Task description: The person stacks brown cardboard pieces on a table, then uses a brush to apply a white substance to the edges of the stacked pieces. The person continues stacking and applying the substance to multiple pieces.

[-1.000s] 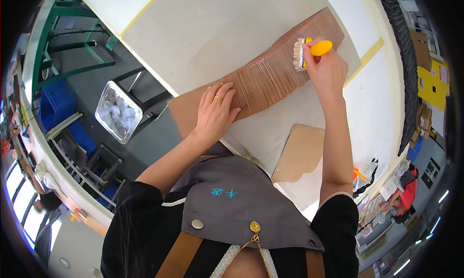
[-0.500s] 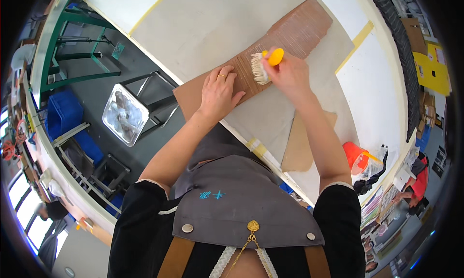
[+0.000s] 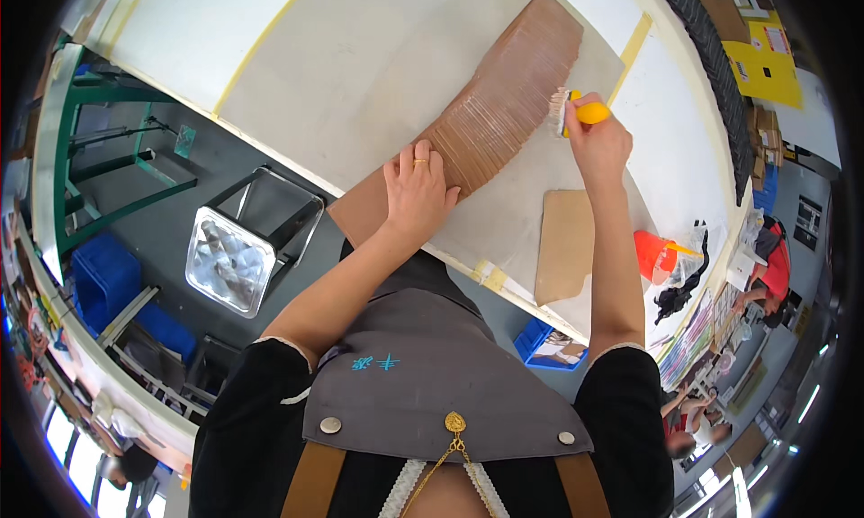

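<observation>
Head view. Right grip clenched on yellow-handled brush, bristles touching right edge of fanned cardboard stack. Left grip flat and unclenched, palm pressed on near end of stack, ring on one finger. Stack laid diagonally on white counter, far end toward upper right, near end overhanging front edge. Single cardboard sheet flat on counter just beside right forearm. Orange container at counter's right edge. Metal stool on floor below left, well apart from counter things.
</observation>
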Demonstrator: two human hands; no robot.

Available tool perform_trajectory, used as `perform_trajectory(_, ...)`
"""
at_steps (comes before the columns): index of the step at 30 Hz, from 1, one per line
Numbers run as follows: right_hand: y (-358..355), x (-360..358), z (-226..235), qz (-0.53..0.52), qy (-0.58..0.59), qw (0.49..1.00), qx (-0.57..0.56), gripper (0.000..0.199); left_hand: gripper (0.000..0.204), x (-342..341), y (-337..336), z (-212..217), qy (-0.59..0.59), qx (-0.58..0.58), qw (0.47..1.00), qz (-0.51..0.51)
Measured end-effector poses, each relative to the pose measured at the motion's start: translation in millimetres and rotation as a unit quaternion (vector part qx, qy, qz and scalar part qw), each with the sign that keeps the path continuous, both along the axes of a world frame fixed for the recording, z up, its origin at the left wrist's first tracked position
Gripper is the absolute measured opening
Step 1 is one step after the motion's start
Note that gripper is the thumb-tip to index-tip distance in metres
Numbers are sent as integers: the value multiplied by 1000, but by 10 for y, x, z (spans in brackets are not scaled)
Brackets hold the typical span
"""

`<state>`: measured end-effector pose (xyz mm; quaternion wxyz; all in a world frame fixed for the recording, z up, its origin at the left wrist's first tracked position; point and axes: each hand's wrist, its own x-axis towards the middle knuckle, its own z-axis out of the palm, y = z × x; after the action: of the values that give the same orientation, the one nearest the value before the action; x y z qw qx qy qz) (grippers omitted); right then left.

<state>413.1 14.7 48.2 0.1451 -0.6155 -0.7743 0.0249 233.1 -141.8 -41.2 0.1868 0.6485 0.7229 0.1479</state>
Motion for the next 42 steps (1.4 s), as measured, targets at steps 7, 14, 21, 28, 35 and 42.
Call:
perform_trajectory(7,-139,60,-166,65,5,998,14,17,57,-39,41,-4,-52,-7,999,-3)
perform_trajectory(14,-298,-5,7,-6,152,986,-70,18,57,-32,24,-10,-57,-4,998,4)
perform_trajectory(21,-61,824,-380,-102,54,993,-4,25,58,-26,19,24,-26,-1,1000,0)
perform_trajectory(28,-1271,2035,-985,-68,287,955,22,27,54,-8,-38,9,-60,17,998,13)
perform_trajectory(35,-1675,2454,-1471,-153,-104,982,28,43,29,-40,-94,24,-119,165,978,36)
perform_trajectory(42,-1512,2513,-1522,-191,-24,981,26,42,8,-125,-372,134,-233,145,961,28)
